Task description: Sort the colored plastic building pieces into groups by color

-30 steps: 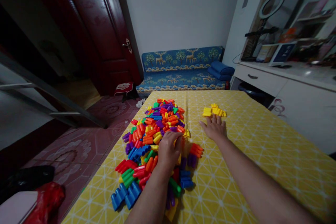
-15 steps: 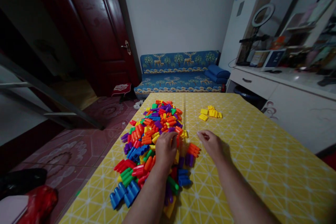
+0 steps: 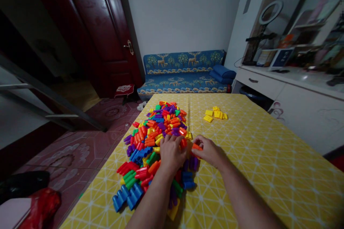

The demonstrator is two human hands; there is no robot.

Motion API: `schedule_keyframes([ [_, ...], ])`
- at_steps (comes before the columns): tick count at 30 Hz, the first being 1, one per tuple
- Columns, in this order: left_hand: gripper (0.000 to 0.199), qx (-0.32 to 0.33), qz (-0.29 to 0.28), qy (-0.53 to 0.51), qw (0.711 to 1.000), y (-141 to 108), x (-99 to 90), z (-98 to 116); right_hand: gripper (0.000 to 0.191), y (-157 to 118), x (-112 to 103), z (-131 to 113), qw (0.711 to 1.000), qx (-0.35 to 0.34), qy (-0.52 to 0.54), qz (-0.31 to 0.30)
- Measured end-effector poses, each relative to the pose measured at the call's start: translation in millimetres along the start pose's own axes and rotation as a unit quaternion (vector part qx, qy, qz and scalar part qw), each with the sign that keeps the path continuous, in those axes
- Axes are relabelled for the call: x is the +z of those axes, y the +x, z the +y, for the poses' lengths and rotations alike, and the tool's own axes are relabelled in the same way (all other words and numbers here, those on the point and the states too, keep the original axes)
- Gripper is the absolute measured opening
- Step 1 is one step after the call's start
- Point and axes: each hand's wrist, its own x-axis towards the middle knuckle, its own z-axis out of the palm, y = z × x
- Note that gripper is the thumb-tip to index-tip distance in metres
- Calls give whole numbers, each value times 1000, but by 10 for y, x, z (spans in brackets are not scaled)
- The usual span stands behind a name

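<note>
A long pile of coloured plastic blocks in red, orange, yellow, green, blue and purple covers the left part of the table. My left hand is over the pile's right side, fingers curled down by an orange-red block; whether it grips that block is hidden. To its right, my right hand has its fingers closed round an orange block at the pile's edge. Purple blocks and blue blocks lie just below. A small group of yellow blocks sits apart, farther back on the right.
The table has a yellow patterned cloth. Behind it is a blue sofa. A white cabinet with a ring light stands right; a red door and a metal ladder are on the left.
My right hand has moved left and down and closed on the orange block. My left hand has shifted slightly right and lower, its fingers now over the blocks.
</note>
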Motion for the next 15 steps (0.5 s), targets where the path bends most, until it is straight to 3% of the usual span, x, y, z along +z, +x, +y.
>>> schedule_keyframes([
  [3,40,9,-20,19,1000,-12,-9,23,32,4,69,-179,997,-44,-31,55],
  [5,41,16,-21,23,999,-12,6,16,53,50,156,-272,990,-106,-38,85],
  [8,42,20,-18,20,999,-6,43,-4,81,164,306,-313,986,-137,-64,66],
  [11,48,22,-21,16,999,1,61,-12,81,250,380,-285,987,-136,-88,15],
  [15,54,6,-29,16,999,9,43,-1,65,214,318,-298,989,-109,-94,33],
])
